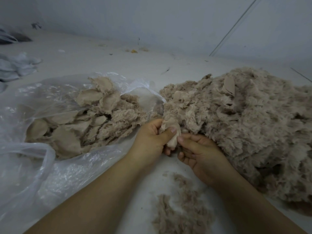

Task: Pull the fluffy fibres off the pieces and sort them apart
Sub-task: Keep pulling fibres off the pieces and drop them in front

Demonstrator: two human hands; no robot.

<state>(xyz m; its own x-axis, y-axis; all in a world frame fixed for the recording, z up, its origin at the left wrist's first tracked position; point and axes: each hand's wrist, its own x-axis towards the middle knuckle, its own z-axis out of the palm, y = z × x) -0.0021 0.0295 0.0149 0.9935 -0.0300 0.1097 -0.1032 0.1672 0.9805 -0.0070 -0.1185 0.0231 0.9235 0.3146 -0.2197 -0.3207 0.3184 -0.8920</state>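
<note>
Left hand (152, 139) clamped round a small beige fluffy fabric piece (170, 130), thumb pressed across it. Right hand (200, 152) loosely curled, fingertips pinching the piece's lower edge, between a clear plastic bag (50, 166) of beige pieces and a big fluffy heap (244, 125).

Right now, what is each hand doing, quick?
Left hand: closed, gripping the beige fabric piece.
Right hand: fingers curled, pinching the lower end of the same piece.

I'm seeing one beige fluffy piece (170, 130) sitting upright between big heap (244, 129) and bagged pieces (87, 119); loose fibres (182, 208) are lying nearest me.
</note>
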